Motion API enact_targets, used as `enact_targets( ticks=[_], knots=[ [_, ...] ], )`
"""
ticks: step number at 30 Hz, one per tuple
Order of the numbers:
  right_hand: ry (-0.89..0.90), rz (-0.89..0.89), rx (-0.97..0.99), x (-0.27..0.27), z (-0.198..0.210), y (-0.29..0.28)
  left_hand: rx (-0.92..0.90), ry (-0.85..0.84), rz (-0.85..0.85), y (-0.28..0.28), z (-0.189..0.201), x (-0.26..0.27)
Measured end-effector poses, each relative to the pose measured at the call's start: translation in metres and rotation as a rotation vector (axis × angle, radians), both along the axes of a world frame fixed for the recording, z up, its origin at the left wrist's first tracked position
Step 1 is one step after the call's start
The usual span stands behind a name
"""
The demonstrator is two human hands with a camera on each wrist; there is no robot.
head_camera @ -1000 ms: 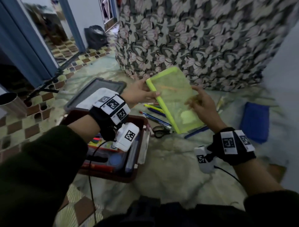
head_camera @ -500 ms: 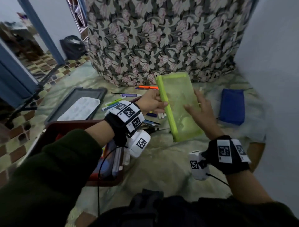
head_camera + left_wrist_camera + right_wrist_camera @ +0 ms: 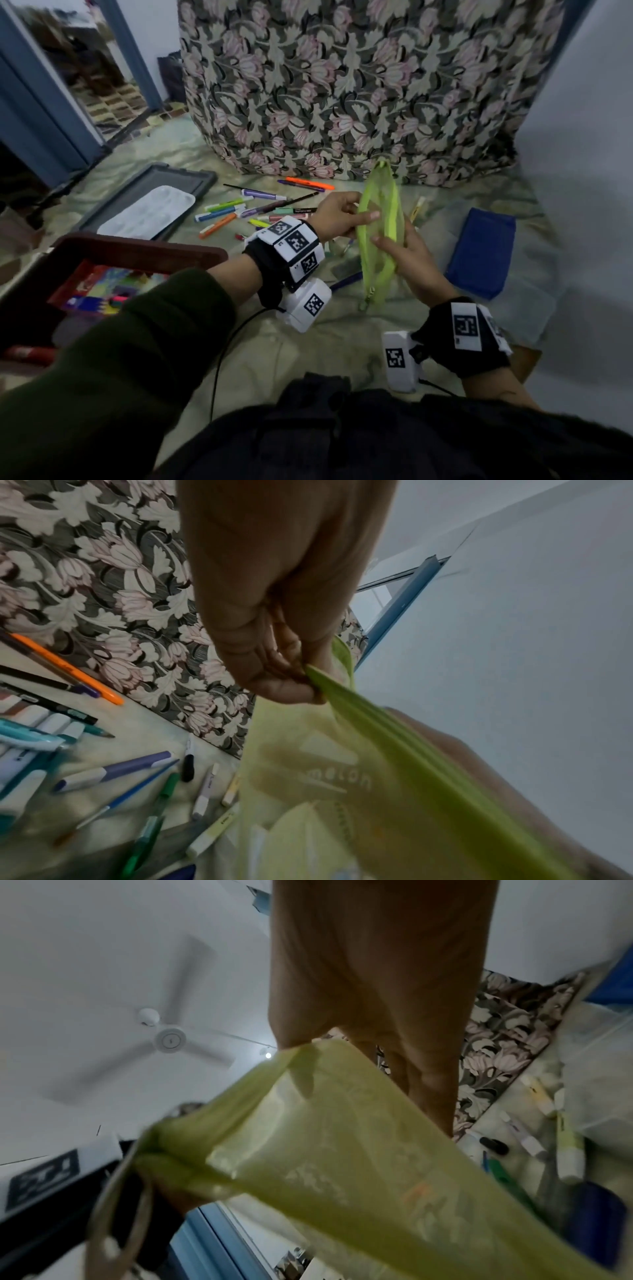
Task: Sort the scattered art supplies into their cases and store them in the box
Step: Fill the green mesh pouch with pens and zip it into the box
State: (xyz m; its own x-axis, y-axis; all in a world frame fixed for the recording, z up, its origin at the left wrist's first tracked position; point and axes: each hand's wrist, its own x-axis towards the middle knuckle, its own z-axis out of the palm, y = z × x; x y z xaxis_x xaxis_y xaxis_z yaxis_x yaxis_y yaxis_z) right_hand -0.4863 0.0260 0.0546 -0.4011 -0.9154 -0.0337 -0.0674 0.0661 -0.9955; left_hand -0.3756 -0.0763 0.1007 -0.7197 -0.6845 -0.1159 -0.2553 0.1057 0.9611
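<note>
Both hands up over the floor, working the green pouch point(image 3: 376, 240). My left hand point(image 3: 337, 216) pinches one lip of its mouth between thumb and curled fingers; the left wrist view shows that pinch plainly. My right hand point(image 3: 407, 260) grips the opposite lip, thumb on the inner side of the wall, fingers behind. The mouth stands pulled apart, the zipper pull point(image 3: 368, 301) dangling at the near end.

Pens and markers point(image 3: 239, 212) lie scattered on the floor ahead, well apart from the pouch mouth. Blue case point(image 3: 481, 253) lies flat to the right. Red-brown box point(image 3: 137, 250) sits open on the left with some supplies already in it; a grey lid point(image 3: 191, 174) holding a white palette point(image 3: 147, 212) lies beyond it.

Risks, as I judge them:
- The pouch is thin and limp. To fetch a marker I must free one hand, and the mouth will likely sag shut. Loading then becomes a fumble.
- Both pinches sit on narrow edges; a slip drops the pouch among the pens and scatters them.
- Something pale shows through the wall; I cannot tell what. Tilting the open mouth downward could spill it.
- Long pens fed in crosswise may catch on the zipper teeth.
- Left wrist cable hangs near the box rim and may snag on a reach.
</note>
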Motion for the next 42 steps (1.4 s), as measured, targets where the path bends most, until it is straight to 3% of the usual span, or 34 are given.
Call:
enact_targets(
  ticks=[3, 6, 9, 12, 14, 20, 22, 33, 37, 42],
  knots=[
    [0.014, 0.005, 0.085, -0.028, -0.014, -0.006, -0.248, -0.126, 0.110, -0.010, -0.018, -0.005],
    [-0.082, -0.017, 0.149, -0.043, -0.035, -0.013, -0.479, -0.303, 0.131, -0.017, -0.040, -0.001],
    [-0.166, 0.018, 0.213, -0.042, -0.052, -0.019, -0.435, -0.404, 0.108, -0.017, -0.062, 0.005],
    [-0.208, 0.058, 0.249, -0.047, -0.063, -0.026, -0.309, -0.377, 0.124, -0.017, -0.077, 0.009],
    [-0.206, 0.044, 0.265, -0.056, -0.065, -0.033, -0.341, -0.406, 0.135, -0.026, -0.083, 0.017],
    [-0.154, -0.050, 0.338, -0.094, -0.074, -0.048, -0.501, -0.907, 0.035, -0.070, -0.108, 0.056],
    [-0.143, -0.069, 0.367, -0.101, -0.079, -0.051, -0.542, -0.971, 0.009, -0.075, -0.112, 0.062],
    [-0.228, -0.052, 0.247, -0.103, -0.086, -0.042, -0.642, -0.993, -0.149, -0.075, -0.116, 0.064],
    [-0.247, -0.071, 0.239, -0.107, -0.083, -0.037, -0.570, -0.992, -0.151, -0.073, -0.108, 0.049],
    [-0.291, -0.081, 0.247, -0.111, -0.079, -0.030, -0.579, -0.705, -0.102, -0.065, -0.095, 0.004]
  ],
)
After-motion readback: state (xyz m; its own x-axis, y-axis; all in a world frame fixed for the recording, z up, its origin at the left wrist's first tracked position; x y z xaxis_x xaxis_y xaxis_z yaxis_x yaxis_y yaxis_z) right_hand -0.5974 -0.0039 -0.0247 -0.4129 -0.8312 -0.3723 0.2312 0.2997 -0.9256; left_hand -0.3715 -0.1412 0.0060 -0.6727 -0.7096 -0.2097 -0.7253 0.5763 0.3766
